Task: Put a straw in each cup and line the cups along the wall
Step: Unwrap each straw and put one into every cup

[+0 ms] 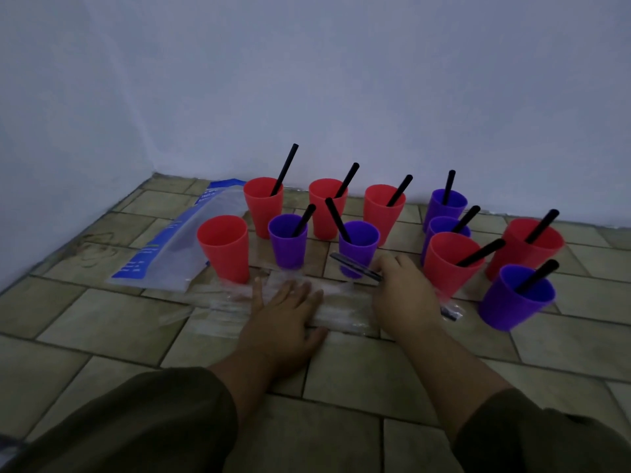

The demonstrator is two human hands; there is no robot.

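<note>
Tiled floor (102, 319), red and purple cups (263, 206)

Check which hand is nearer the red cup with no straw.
Left. The left hand lies flat on the clear wrapper, just front-right of the strawless red cup; the right hand, holding black straws, is farther right.

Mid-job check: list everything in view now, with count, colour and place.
red cups: six, red, three in the back row by the wall, three nearer; the front-left one lacks a straw
purple cups: five, purple, among the red ones
straws in cups: ten, black, one per remaining cup
loose straws: count unclear, black, before the middle purple cup
wrapper: one, clear, on the floor
bag: one, blue and clear, left of the cups
left hand: flat on the wrapper
right hand: fingers pinch the loose straws
</note>
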